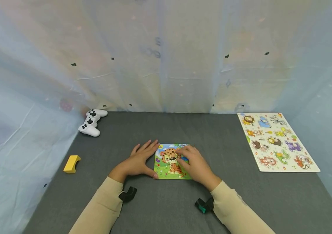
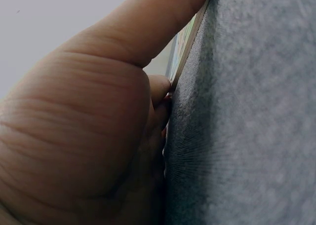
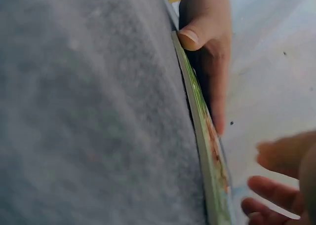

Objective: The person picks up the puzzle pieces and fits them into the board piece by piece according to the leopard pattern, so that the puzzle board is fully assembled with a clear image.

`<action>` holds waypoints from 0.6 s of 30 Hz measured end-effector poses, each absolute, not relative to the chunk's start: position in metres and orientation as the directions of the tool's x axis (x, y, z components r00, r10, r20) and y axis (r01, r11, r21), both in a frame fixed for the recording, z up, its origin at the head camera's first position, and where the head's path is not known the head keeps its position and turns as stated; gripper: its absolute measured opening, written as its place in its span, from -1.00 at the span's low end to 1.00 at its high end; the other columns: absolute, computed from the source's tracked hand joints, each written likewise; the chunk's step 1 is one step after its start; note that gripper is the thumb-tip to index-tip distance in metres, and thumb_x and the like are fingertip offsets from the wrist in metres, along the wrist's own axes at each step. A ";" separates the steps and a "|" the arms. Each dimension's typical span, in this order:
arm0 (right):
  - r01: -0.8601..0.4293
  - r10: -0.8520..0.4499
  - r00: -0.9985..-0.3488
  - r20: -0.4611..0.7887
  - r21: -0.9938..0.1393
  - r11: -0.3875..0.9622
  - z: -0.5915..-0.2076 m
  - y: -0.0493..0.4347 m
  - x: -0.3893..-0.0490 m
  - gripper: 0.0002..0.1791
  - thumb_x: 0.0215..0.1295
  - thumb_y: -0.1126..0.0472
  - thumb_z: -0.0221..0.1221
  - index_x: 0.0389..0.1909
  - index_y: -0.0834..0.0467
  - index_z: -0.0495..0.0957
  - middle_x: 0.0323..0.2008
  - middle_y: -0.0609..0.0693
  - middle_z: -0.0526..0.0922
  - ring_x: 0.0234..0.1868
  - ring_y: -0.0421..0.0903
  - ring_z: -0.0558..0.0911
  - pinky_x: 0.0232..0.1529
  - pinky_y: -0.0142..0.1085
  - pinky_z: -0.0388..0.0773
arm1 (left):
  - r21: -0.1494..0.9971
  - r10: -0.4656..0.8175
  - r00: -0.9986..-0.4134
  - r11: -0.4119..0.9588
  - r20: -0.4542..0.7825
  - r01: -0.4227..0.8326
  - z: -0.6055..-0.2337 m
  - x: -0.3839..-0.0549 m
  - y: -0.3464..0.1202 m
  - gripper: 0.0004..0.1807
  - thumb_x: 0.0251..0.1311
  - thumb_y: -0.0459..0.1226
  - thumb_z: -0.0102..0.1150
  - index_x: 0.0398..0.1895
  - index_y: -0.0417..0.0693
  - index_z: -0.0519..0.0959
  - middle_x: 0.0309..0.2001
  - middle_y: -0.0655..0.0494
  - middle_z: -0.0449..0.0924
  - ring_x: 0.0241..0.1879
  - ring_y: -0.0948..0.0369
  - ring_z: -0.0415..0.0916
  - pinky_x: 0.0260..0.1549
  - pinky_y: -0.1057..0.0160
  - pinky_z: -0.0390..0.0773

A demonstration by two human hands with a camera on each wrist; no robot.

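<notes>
A small square board with a cartoon leopard picture lies flat on the grey table, seemingly a jigsaw puzzle. My left hand rests at its left side with fingers spread, the thumb at the lower left corner and the fingertips by the upper left one. Over the right part of the picture is my right hand, covering some of it. In the right wrist view the right thumb and fingers stand apart above the board's surface, with nothing visible between them. The left wrist view shows mostly the left palm beside the cloth.
A white game controller lies at the back left. Nearer on the left edge is a yellow arched block. A large white board with animal pictures lies on the right. Pale sheeting hangs behind and at both sides.
</notes>
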State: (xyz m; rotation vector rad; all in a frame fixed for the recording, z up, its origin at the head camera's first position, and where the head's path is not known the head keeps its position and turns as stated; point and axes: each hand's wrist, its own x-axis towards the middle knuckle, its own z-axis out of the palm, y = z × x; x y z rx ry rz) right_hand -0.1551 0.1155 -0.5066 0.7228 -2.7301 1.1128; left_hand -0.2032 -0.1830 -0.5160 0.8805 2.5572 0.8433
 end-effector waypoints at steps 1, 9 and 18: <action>-0.505 -0.428 -0.860 0.276 -0.571 0.647 -0.505 0.114 -0.151 -0.62 0.50 0.24 0.42 0.27 0.19 0.73 0.22 0.12 0.63 0.15 0.12 0.61 0.15 0.13 0.59 | 0.619 0.639 -0.763 0.638 -0.095 0.457 -0.516 -0.203 -0.183 0.51 -0.08 0.32 0.69 0.82 0.01 -0.02 0.78 0.08 -0.20 0.73 0.01 -0.36 0.54 -0.32 -0.47; -0.610 -0.605 -0.790 0.101 -0.223 0.760 -0.493 0.098 -0.124 -0.26 0.50 -0.23 0.37 0.55 0.06 0.55 0.55 0.16 0.42 0.48 0.26 0.41 0.08 0.16 0.49 | 0.600 0.641 -0.761 0.648 -0.099 0.469 -0.518 -0.203 -0.183 0.49 -0.05 0.35 0.65 0.82 0.03 -0.02 0.78 0.12 -0.21 0.73 0.02 -0.37 0.55 -0.31 -0.46; -0.639 -0.670 -0.742 -0.004 -0.297 0.709 -0.494 0.104 -0.125 -0.18 0.56 -0.24 0.29 0.65 0.13 0.40 0.66 0.16 0.25 0.66 0.19 0.20 0.48 0.24 0.31 | 0.597 0.639 -0.763 0.652 -0.100 0.467 -0.518 -0.204 -0.183 0.48 -0.04 0.34 0.65 0.82 0.03 -0.02 0.78 0.12 -0.20 0.73 0.02 -0.36 0.55 -0.31 -0.45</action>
